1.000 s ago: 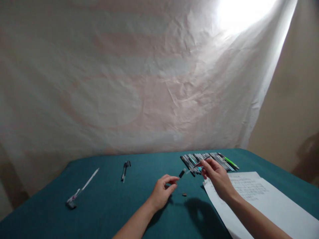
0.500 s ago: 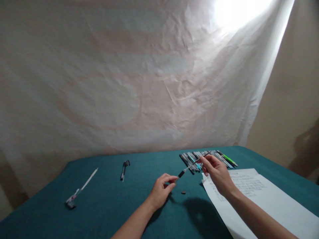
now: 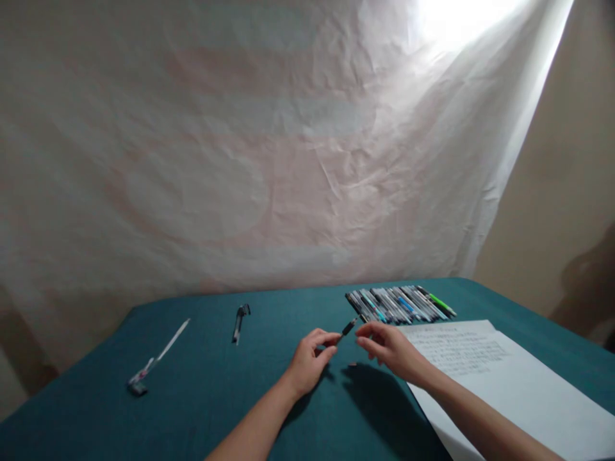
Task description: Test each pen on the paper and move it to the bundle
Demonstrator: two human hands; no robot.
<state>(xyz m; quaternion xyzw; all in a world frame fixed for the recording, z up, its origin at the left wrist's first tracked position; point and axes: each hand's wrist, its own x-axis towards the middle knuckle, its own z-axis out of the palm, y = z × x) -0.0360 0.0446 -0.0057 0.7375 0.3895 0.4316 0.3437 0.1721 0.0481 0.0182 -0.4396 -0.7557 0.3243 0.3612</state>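
Note:
My left hand is over the teal table, thumb and forefinger pinched on the lower end of a thin dark pen. My right hand is close beside it on the right, fingers curled together at the pen's upper end. The pen slants between the two hands, just above the cloth. A small dark piece lies on the table under the hands. Behind my right hand, a row of several pens lies side by side.
A white sheet with writing lies at the right, under my right forearm. A black pen lies at centre left. A white pen with a dark end piece lies further left. A creased white cloth hangs behind the table.
My right hand has come down and to the left from the row of pens, bringing the pen to my left hand. The left hand's fingers now meet the pen's end.

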